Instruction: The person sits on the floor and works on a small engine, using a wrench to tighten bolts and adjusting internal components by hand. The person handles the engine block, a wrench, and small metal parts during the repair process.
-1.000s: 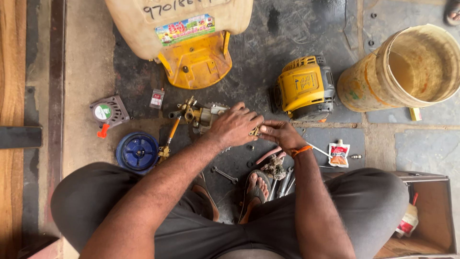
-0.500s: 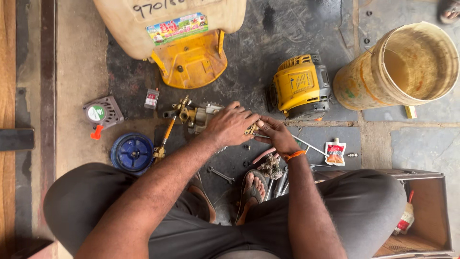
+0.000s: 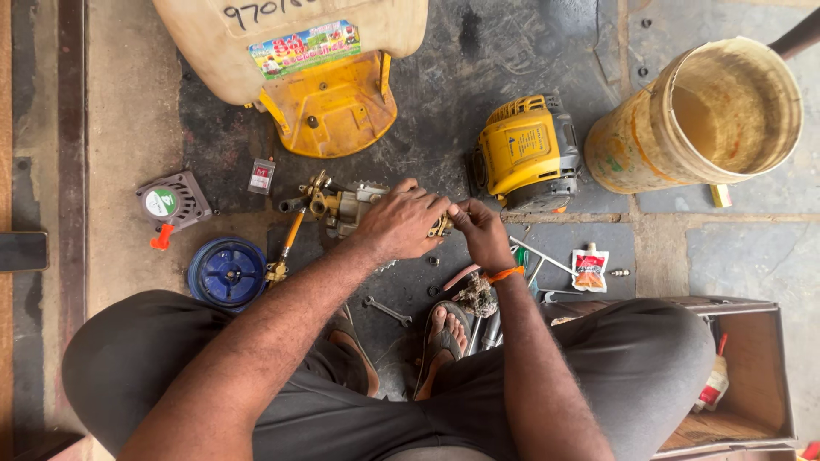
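I sit cross-legged on a dark stone floor. My left hand [image 3: 400, 224] rests over a brass and grey metal pump body [image 3: 335, 205] that lies on the floor, and its fingers meet a small brass fitting [image 3: 442, 226]. My right hand [image 3: 480, 236], with an orange band at the wrist, pinches the same brass fitting from the right. An orange-handled rod [image 3: 289, 241] juts from the pump toward my left knee. How the fitting joins the pump is hidden by my fingers.
A yellow engine housing [image 3: 523, 162] lies just beyond my hands. A cream sprayer tank with a yellow base [image 3: 331, 102] stands at the top, a dirty bucket [image 3: 709, 119] at the right. A blue round cover [image 3: 227, 271], grey recoil cover [image 3: 171, 203], spanner [image 3: 386, 311], sachet [image 3: 589, 268] and wooden box [image 3: 752, 376] surround me.
Both hands stay together on the brass fitting. The view has shifted slightly; nothing else on the floor has moved.
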Action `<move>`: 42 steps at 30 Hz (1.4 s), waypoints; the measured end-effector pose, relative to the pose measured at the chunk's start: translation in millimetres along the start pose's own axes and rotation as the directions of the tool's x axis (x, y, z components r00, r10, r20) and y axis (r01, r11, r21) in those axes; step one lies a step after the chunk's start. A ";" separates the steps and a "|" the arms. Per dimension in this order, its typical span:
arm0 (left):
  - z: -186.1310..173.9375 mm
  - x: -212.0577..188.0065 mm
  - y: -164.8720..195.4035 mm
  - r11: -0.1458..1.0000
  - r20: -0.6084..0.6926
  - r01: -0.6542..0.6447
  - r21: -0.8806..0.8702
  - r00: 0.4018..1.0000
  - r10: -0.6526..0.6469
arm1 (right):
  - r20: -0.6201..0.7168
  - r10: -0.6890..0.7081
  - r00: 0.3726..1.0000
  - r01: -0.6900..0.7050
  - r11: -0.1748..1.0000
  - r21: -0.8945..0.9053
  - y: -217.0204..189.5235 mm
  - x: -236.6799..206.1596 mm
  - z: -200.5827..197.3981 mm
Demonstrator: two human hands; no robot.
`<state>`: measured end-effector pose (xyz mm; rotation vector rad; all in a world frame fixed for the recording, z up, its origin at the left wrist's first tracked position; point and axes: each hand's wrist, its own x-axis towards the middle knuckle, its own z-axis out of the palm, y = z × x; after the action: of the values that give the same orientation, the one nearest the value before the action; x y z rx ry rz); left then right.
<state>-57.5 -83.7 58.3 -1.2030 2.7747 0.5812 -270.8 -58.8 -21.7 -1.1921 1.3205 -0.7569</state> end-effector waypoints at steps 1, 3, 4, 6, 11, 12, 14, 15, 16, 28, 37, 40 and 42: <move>-0.1 0.7 -0.7 1.000 0.017 0.011 -0.010 1.000 -0.010 | -0.023 0.007 1.000 -0.009 0.998 -0.067 -3.2 -1.9 -1.1; 0.3 3.0 -2.6 1.000 -0.023 -0.016 0.017 1.000 0.016 | -0.021 0.043 0.999 -0.044 0.999 -0.012 -9.0 -5.8 -2.7; 1.4 3.6 -2.3 0.999 -0.041 -0.030 0.026 0.999 0.032 | 0.003 0.070 0.998 -0.070 0.992 0.104 -11.5 -7.1 -5.3; 3.5 3.7 -2.0 0.999 -0.008 -0.018 0.033 1.000 0.019 | 0.040 0.084 0.996 -0.090 0.974 0.208 -14.2 -7.8 -7.8; 3.4 4.1 -3.4 0.999 -0.015 -0.022 0.028 1.000 0.023 | 0.044 0.043 0.998 -0.048 0.989 0.139 -7.6 -5.3 -3.5; 3.1 2.7 -3.1 0.999 0.006 -0.012 0.033 1.000 0.012 | 0.018 0.015 1.000 -0.016 0.997 0.078 -5.6 -4.4 -0.8; 1.9 1.4 -2.7 0.999 0.006 -0.013 0.046 1.000 0.013 | -0.032 -0.037 0.999 0.035 0.998 -0.046 -1.8 -4.3 5.8; 1.2 1.4 -3.0 0.998 -0.017 -0.021 0.055 1.000 0.021 | -0.048 -0.077 0.996 0.071 0.991 -0.115 -1.0 -3.1 8.7; 1.1 1.2 -2.3 0.998 -0.037 -0.028 0.063 0.999 0.031 | -0.062 -0.115 0.991 0.102 0.978 -0.182 -0.3 -3.1 11.4; 0.9 4.1 -4.4 0.998 0.017 -0.030 0.048 0.999 0.030 | 0.023 0.025 0.999 -0.027 0.996 0.089 -1.5 0.7 8.8; -0.9 1.9 -2.7 0.999 -0.019 -0.018 0.040 1.000 0.019 | 0.101 0.042 0.994 -0.061 0.978 0.200 -14.9 -3.8 -3.0; -1.3 0.6 -2.5 0.999 -0.064 -0.022 0.037 0.998 0.025 | 0.128 0.014 0.992 -0.040 0.978 0.205 -16.5 -4.0 -3.1; -2.6 0.6 -2.6 0.999 -0.006 -0.012 0.046 1.000 0.012 | 0.091 0.028 0.995 -0.036 0.995 0.092 -16.7 -2.0 2.1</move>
<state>-55.7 -86.7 59.7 -1.1814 2.7863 0.5124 -265.7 -61.1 -5.7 -1.1154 1.2153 -0.7260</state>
